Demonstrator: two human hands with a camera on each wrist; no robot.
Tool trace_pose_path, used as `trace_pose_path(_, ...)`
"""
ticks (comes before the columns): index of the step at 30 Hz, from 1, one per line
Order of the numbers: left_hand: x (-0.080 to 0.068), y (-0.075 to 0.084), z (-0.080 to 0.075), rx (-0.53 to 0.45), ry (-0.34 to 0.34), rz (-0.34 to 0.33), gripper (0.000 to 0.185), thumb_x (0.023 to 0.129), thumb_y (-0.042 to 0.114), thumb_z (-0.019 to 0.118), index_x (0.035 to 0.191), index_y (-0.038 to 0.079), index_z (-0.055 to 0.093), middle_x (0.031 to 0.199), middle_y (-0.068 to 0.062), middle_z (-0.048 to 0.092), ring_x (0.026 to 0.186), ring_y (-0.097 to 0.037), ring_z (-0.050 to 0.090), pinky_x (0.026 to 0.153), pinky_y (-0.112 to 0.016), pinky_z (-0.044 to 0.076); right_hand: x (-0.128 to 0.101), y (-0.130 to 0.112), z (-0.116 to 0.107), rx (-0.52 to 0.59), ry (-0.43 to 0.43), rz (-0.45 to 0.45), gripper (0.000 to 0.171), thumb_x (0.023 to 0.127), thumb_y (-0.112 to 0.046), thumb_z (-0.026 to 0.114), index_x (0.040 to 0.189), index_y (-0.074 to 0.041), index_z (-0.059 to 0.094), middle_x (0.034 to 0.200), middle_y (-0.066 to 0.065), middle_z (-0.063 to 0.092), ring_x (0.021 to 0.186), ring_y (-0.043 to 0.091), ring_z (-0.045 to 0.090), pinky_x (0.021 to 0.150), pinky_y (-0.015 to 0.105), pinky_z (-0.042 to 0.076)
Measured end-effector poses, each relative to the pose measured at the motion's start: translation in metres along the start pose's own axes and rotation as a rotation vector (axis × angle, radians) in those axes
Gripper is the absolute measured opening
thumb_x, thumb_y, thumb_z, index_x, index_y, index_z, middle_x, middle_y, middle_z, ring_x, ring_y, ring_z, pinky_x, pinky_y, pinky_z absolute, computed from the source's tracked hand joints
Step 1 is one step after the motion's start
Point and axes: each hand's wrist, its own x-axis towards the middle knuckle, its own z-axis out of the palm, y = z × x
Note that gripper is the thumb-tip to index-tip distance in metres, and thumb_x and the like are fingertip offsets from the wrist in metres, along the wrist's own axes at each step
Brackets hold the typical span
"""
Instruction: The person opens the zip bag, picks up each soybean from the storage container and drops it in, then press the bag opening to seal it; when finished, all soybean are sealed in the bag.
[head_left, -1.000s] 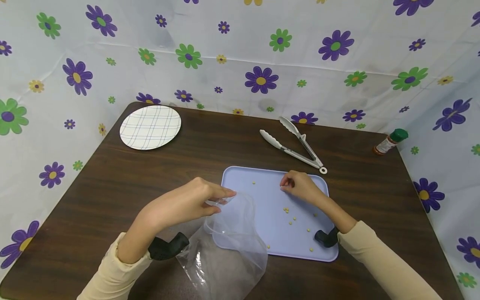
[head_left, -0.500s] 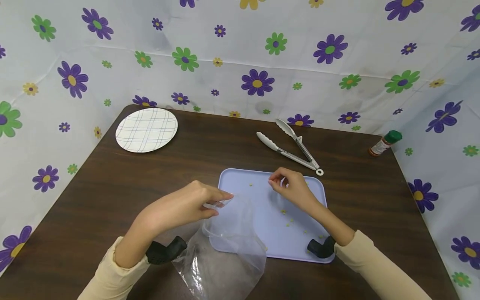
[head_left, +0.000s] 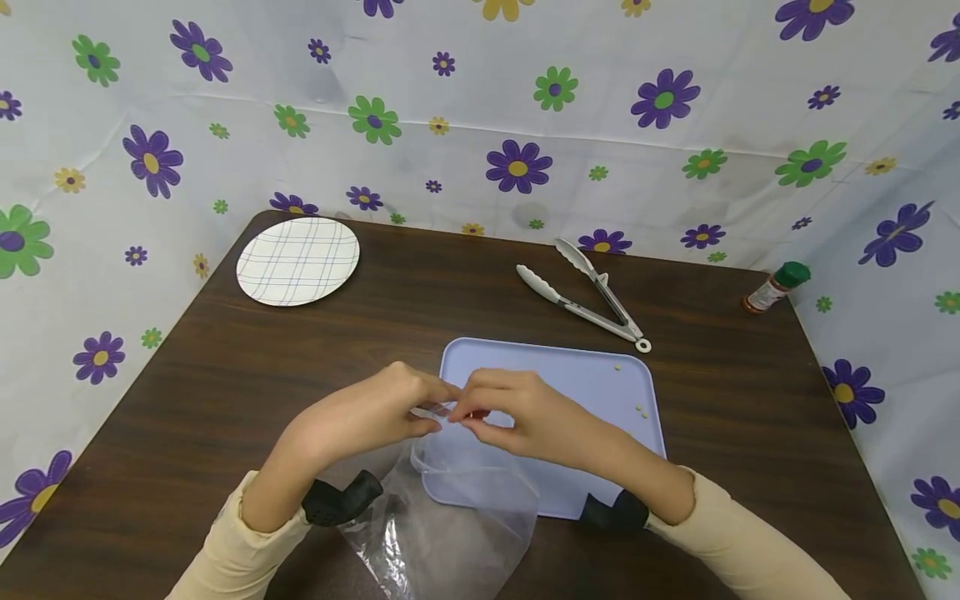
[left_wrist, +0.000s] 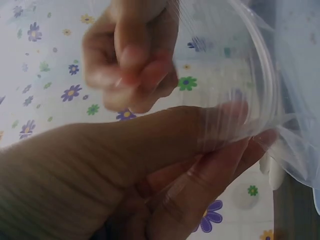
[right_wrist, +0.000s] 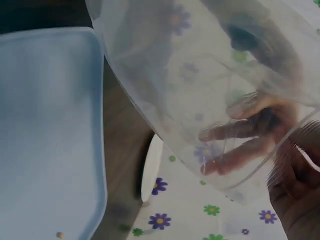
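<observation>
the table (head_left: pixel 225 375) is dark wood, hemmed in by a flowered cloth (head_left: pixel 675 125) behind and to both sides. on it, toward the near edge, lies a pale blue tray (head_left: pixel 592 383), with a few small yellow grains (head_left: pixel 640 409) scattered near its right rim; one grain also shows in the right wrist view. draped over the tray's near left corner and onto the table is a clear bag (head_left: pixel 457 517), its mouth lifted up where the hands meet. a round plate (head_left: pixel 298 259) with a plaid pattern sits at the far left corner of the table, well apart from the tray. metal tongs (head_left: pixel 585 292) lie just behind the tray, their arms spread. a small bottle (head_left: pixel 776 287) with a green cap stands tilted at the far right edge.

the left hand (head_left: pixel 360 412) pinches the bag's rim between thumb and curled fingers, holding the mouth open above the tray's left edge. the right hand (head_left: pixel 517 412) is touching it at the bag's mouth, its fingertips (left_wrist: pixel 130 75) bunched together in a pinch; what they pinch is too small and blurred to make out.
</observation>
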Motion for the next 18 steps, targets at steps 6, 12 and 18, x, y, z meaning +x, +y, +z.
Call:
trace_pose_path(6, -0.001, 0.002, -0.001, 0.000, -0.001, -0.015, 0.037, 0.080, 0.005, 0.069, 0.117, 0.009, 0.065, 0.111, 0.000, 0.068, 0.091, -0.007, 0.066, 0.072, -0.015, 0.051, 0.007, -0.011, 0.007, -0.220, -0.189, -0.130, 0.007, 0.083, -0.008, 0.065, 0.087, -0.012, 0.069, 0.081, -0.006, 0.062, 0.072, 0.001, 0.055, 0.070, 0.005, 0.043)
trace_pose_path(12, -0.002, 0.002, -0.002, 0.000, -0.003, -0.023, 0.037, 0.080, 0.005, 0.069, 0.116, 0.009, 0.065, 0.110, 0.000, 0.069, 0.090, -0.007, 0.066, 0.071, -0.014, 0.051, 0.007, -0.010, 0.012, -0.272, -0.199, -0.128, 0.007, 0.083, -0.011, 0.066, 0.088, -0.014, 0.069, 0.081, -0.008, 0.061, 0.071, 0.001, 0.053, 0.069, 0.008, 0.044)
trace_pose_path(18, -0.005, -0.001, -0.004, 0.011, 0.012, -0.011, 0.029, 0.079, 0.002, 0.069, 0.107, 0.009, 0.068, 0.102, -0.001, 0.070, 0.085, -0.007, 0.066, 0.069, -0.017, 0.052, 0.008, 0.013, 0.003, -0.144, 0.069, -0.027, 0.012, 0.081, -0.006, 0.068, 0.092, -0.008, 0.068, 0.089, 0.000, 0.061, 0.077, 0.006, 0.058, 0.070, 0.011, 0.048)
